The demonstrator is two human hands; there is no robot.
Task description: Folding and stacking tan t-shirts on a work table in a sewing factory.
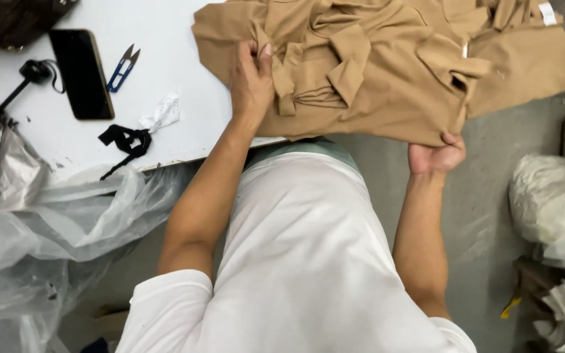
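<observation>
— What have you got in your hands?

— A tan garment [387, 65], crumpled in folds. Most of it lies on the white worktop [165, 78], and its near edge hangs over the worktop's edge toward my belly. My left hand [251, 82] is on top of it near its left end, fingers [264, 55] curled and pinching a fold of the cloth. My right hand [436, 157] is below the overhanging edge, off the worktop, fingers closed on the hem from underneath.

— Both hands gripping, then?

— Yes, both closed on the same cloth — the left from above, the right from below, well apart from each other.

— What else is on the worktop?

— To the left of the garment, a dark phone [81, 73] lies flat, screen off. Just beside it sits a pair of blue thread snips [123, 67]. Nearer me are a black strap [124, 140] and a scrap of white lace [162, 112], touching each other. A black cable [24, 78] lies at the far left.

— And around you?

— Clear plastic sheeting [53, 222] is heaped at my left, spilling down from the worktop's edge. On my right, on the grey floor [485, 196], stands a white bundle in plastic [550, 202]. A small white label [548, 13] shows at the garment's far right corner.
</observation>
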